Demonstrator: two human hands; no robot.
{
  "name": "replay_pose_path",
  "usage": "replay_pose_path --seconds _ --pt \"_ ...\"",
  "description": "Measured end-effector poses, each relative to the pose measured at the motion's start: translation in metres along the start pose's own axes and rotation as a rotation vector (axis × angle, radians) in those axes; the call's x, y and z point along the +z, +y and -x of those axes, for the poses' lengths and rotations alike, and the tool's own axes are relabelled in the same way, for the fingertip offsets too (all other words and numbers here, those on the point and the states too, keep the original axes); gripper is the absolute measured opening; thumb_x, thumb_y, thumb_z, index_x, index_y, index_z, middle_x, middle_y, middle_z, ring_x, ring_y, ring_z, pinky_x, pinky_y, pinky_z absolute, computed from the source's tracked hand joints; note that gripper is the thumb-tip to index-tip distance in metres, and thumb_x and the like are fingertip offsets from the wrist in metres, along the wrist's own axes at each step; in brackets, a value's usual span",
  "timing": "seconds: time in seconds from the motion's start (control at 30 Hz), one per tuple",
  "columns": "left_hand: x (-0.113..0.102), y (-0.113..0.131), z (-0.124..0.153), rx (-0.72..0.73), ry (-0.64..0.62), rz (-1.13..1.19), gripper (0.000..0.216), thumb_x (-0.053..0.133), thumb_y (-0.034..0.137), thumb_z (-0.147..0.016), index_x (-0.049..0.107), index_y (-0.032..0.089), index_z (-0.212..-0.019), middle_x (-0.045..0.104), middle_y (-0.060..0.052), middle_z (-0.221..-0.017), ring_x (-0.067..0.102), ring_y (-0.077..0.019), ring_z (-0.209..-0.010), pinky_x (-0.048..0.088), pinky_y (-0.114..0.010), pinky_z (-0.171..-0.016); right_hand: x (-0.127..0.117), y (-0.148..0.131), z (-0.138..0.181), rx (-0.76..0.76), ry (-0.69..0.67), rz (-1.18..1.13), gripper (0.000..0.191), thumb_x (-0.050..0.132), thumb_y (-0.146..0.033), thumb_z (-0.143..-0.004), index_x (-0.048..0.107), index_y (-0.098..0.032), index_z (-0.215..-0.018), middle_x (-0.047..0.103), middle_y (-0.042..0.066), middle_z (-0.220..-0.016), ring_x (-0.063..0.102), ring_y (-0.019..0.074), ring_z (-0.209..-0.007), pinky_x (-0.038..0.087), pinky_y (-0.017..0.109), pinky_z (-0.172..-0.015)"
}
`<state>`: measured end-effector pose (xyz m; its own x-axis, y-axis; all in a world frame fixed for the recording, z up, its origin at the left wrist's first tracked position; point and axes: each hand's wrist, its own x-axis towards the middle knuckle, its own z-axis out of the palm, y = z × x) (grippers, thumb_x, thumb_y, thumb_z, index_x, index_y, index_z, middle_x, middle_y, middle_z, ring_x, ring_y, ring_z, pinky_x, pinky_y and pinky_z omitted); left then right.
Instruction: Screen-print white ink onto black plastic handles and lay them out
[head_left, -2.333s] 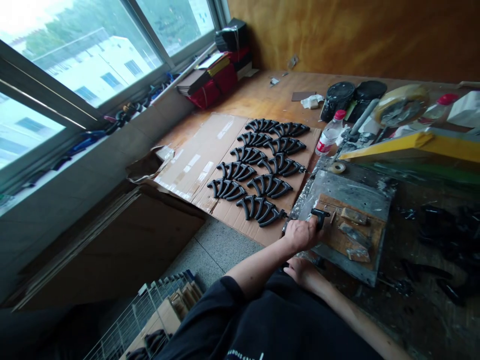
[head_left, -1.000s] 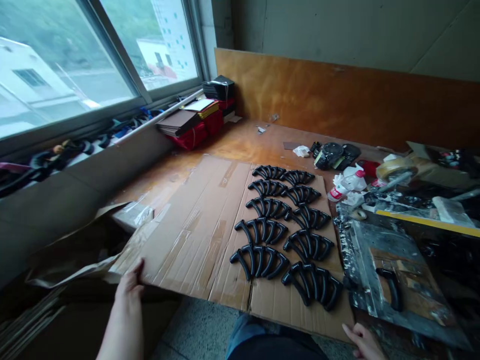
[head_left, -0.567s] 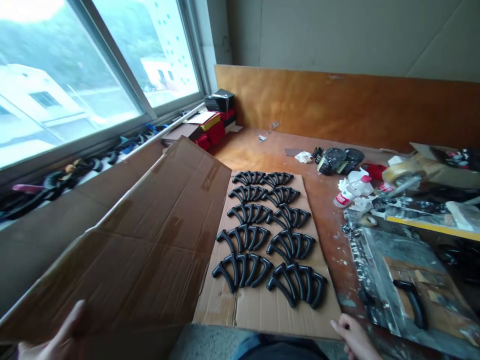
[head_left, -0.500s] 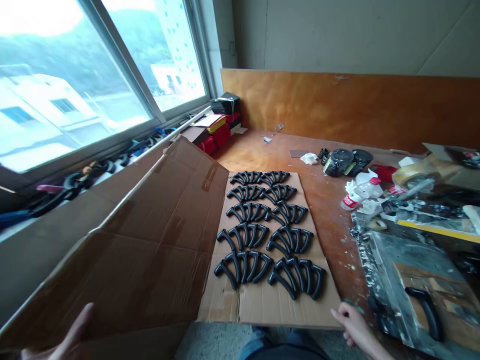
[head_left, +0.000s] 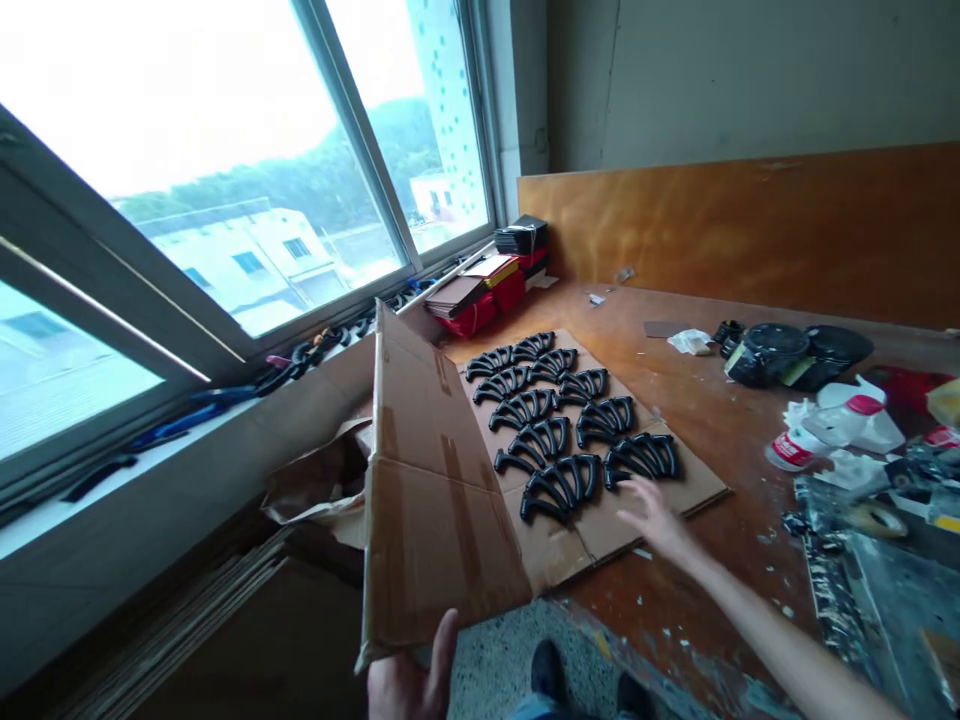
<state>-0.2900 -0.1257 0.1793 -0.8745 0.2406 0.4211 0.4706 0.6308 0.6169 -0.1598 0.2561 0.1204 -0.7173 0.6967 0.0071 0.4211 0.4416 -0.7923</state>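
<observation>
A large folded cardboard sheet [head_left: 551, 555] lies partly on the table, its left flap [head_left: 427, 500] raised upright. My left hand [head_left: 411, 680] grips the flap's near bottom edge, thumb on the inner face and the other fingers hidden behind it. On the flat half lie black curved handle-like parts [head_left: 559, 485], fanned in overlapping groups in two columns. My right hand [head_left: 654, 520] hovers over the front of the sheet with fingers spread, close to the nearest right group [head_left: 643, 458]. Nothing shows in it; whether a fingertip touches a part I cannot tell.
Right of the sheet on the brown table [head_left: 720, 420] are a red-capped bottle [head_left: 817, 430], black round containers [head_left: 769, 352], crumpled tissue and a tape roll [head_left: 874, 520]. Red bundles [head_left: 487, 305] stand at the back left. Stacked cardboard [head_left: 225, 610] leans below the window ledge.
The view has swung left. The cardboard sheet has turned on the table and its flap stands steeper. My right hand has moved from the sheet's near right corner to above its front part.
</observation>
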Motion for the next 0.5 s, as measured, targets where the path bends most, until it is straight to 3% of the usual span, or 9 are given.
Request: replay_pose_path --seconds 0.03,0.1,0.17,0.23,0.3,0.37,0.43,0.5 --pt "0.001 0.003 0.002 0.03 -0.028 -0.013 0.046 0.055 0.063 -0.08 0.07 0.019 -0.073 0.072 -0.011 -0.069 0.07 -0.0282 -0.074 0.056 -0.033 -0.063 0.022 -0.034 0.019 -0.141 -0.175 -0.027 0.057 0.066 -0.036 -0.074 0.057 -0.022 -0.129 0.041 0.013 -0.148 0.044 0.0286 -0.133 0.036 0.046 -0.11" --pt "0.001 0.007 0.0 0.106 -0.066 -0.024 0.053 0.048 0.066 -0.082 0.067 0.019 -0.063 0.068 -0.01 -0.06 0.066 -0.0248 -0.059 0.052 -0.031 -0.054 0.067 -0.099 0.055 -0.38 -0.441 -0.035 0.091 0.076 -0.044 -0.067 0.036 -0.03 -0.147 0.029 0.009 -0.157 0.035 0.0301 -0.139 0.032 0.047 -0.113" --pt "-0.004 0.009 -0.007 0.184 -0.065 0.008 0.063 0.039 0.071 -0.083 0.064 0.019 -0.059 0.064 -0.01 -0.054 0.061 -0.0225 -0.051 0.05 -0.03 -0.051 0.103 -0.15 0.08 -0.47 -0.515 0.004 0.111 0.08 -0.043 -0.062 0.02 -0.03 -0.154 0.022 0.012 -0.159 0.033 0.0344 -0.14 0.035 0.05 -0.11" --pt "-0.009 0.012 -0.016 0.235 -0.067 0.084 0.071 0.03 0.074 -0.084 0.065 0.018 -0.06 0.064 -0.01 -0.056 0.06 -0.0221 -0.053 0.05 -0.031 -0.052 0.124 -0.179 0.09 -0.458 -0.484 0.076 0.111 0.075 -0.027 -0.067 0.009 -0.024 -0.156 0.02 0.016 -0.159 0.037 0.0358 -0.138 0.039 0.051 -0.107" --pt "-0.012 0.015 -0.025 0.249 -0.15 0.206 0.074 0.025 0.073 -0.086 0.07 0.016 -0.069 0.069 -0.012 -0.069 0.063 -0.0226 -0.061 0.052 -0.032 -0.059 0.127 -0.185 0.092 -0.455 -0.453 0.119 0.108 0.064 -0.01 -0.066 0.005 -0.019 -0.156 0.021 0.019 -0.158 0.039 0.0344 -0.136 0.041 0.049 -0.106" --pt "-0.007 0.015 -0.037 0.203 -0.277 0.371 0.075 0.024 0.072 -0.087 0.073 0.015 -0.084 0.072 -0.014 -0.085 0.065 -0.0235 -0.074 0.054 -0.033 -0.07 0.115 -0.171 0.093 -0.502 -0.45 0.094 0.107 0.054 -0.003 -0.061 0.007 -0.017 -0.156 0.023 0.017 -0.157 0.039 0.031 -0.137 0.039 0.046 -0.109" --pt "0.006 0.009 -0.057 0.082 -0.338 0.548 0.076 0.023 0.072 -0.088 0.071 0.015 -0.101 0.071 -0.015 -0.101 0.066 -0.0251 -0.088 0.054 -0.035 -0.079 0.089 -0.144 0.1 -0.556 -0.458 0.021 0.105 0.05 -0.003 -0.06 0.01 -0.018 -0.156 0.025 0.012 -0.157 0.036 0.0278 -0.139 0.035 0.045 -0.113" --pt "0.027 -0.003 -0.086 -0.068 -0.276 0.693 0.075 0.026 0.073 -0.087 0.068 0.015 -0.111 0.069 -0.016 -0.11 0.065 -0.0267 -0.097 0.056 -0.036 -0.077 0.055 -0.105 0.113 -0.568 -0.472 -0.053 0.098 0.048 -0.009 -0.064 0.015 -0.025 -0.155 0.03 0.005 -0.156 0.037 0.0263 -0.139 0.034 0.047 -0.113"
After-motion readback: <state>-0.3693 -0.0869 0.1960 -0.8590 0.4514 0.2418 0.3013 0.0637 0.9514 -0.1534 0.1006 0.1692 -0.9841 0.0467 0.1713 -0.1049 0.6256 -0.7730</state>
